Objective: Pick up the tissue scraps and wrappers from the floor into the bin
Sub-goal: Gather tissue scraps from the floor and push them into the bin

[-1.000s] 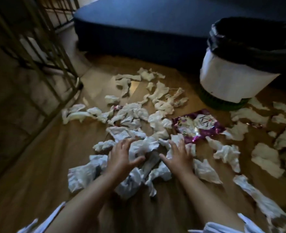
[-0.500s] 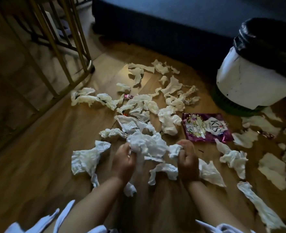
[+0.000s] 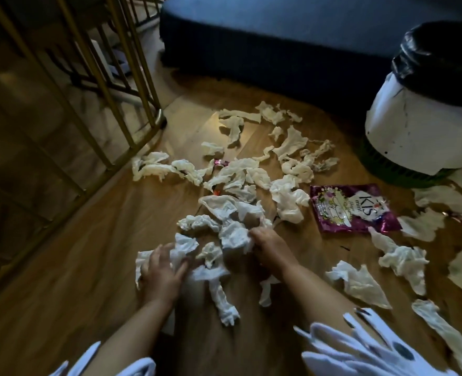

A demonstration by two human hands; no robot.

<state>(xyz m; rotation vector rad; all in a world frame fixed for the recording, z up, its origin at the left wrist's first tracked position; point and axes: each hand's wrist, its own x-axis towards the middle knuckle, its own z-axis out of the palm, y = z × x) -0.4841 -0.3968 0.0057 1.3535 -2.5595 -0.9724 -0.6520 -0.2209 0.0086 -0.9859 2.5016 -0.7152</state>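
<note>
White tissue scraps (image 3: 251,175) lie scattered over the wooden floor, heaped thickest in the middle. My left hand (image 3: 160,276) rests on a crumpled tissue (image 3: 182,246), fingers curling over it. My right hand (image 3: 272,249) grips a tissue clump (image 3: 234,237) just left of its fingers. A purple sweet wrapper (image 3: 352,210) lies flat to the right of the heap. Two small wrappers lie apart, one (image 3: 220,163) among the far scraps and one (image 3: 460,219) at the right. The white bin (image 3: 420,131) with a black liner stands at the right, beyond arm's reach.
A dark blue mattress (image 3: 278,36) runs along the back. A gold metal frame (image 3: 132,90) stands at the left, its foot on the floor near the scraps. More tissue pieces (image 3: 403,263) lie at the right, below the bin. Bare floor (image 3: 75,267) at lower left.
Both hands closed on tissue from the heap and drew it nearer. My left hand then shifted left onto another crumpled piece. The view swung left, so the bin sits further right.
</note>
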